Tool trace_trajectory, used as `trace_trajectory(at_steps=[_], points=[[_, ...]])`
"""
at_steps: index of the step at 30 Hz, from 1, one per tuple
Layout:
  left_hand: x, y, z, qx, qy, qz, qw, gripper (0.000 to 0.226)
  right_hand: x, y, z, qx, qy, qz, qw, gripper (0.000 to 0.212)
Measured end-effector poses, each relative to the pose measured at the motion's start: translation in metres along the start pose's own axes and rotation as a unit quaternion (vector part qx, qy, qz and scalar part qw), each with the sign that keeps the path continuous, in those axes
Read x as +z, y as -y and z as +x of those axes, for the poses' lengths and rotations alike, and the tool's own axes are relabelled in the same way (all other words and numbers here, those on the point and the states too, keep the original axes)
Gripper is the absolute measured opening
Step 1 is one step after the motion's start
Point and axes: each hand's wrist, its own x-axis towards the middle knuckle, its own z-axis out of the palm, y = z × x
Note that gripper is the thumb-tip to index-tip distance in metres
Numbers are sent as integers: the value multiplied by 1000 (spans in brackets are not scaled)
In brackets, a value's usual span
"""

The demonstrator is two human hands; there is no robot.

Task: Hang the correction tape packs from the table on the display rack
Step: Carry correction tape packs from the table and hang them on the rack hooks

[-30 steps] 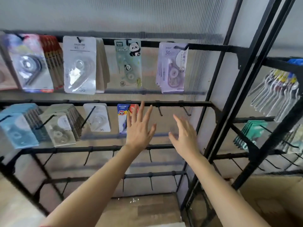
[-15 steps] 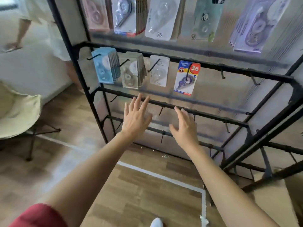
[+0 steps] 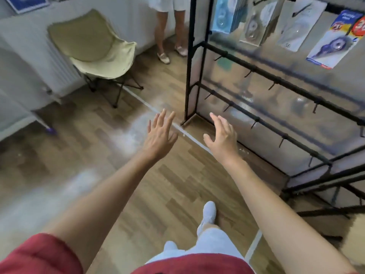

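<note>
The black display rack (image 3: 262, 78) fills the right side, with several correction tape packs hanging along its top row: a blue stack (image 3: 225, 14), a grey pack (image 3: 254, 22), a white pack (image 3: 296, 26) and a blue-and-yellow pack (image 3: 335, 42). Its lower rows carry bare hooks. My left hand (image 3: 161, 133) and my right hand (image 3: 222, 135) are stretched out over the wooden floor with fingers straight, holding nothing. My right hand is just in front of the rack's lower left corner. No table is in view.
A pale folding chair (image 3: 94, 52) stands at the back left by a white wall. Another person's legs (image 3: 169, 30) stand beside the rack's left post. A white tape line (image 3: 189, 135) crosses the floor. My white shoes (image 3: 209, 212) show below.
My view has swung left and down, away from the rack toward the floor and chair. Both hands stay out in front, fingers straight and holding nothing.
</note>
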Motion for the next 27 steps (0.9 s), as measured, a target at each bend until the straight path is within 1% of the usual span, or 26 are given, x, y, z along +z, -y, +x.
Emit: trace_trajectory(at_steps=[6, 11, 12, 17, 23, 27], points=[[-14, 53, -63, -111, -37, 19, 993, 59, 36, 51, -19, -81, 64, 22, 994, 61], [-20, 78, -104, -214, -58, 14, 975, 59, 61, 81, -20, -160, 129, 17, 978, 61], [-21, 79, -109, -224, -60, 10, 973, 59, 63, 84, -20, -167, 134, 15, 977, 62], [-25, 97, -163, -336, -101, 7, 936, 59, 91, 123, -35, -260, 215, 16, 941, 62], [-41, 129, -227, -436, -136, 15, 889, 60, 126, 182, -65, -326, 266, 17, 907, 65], [-62, 162, -268, -488, -163, 12, 858, 60, 155, 232, -87, -378, 285, 9, 881, 64]])
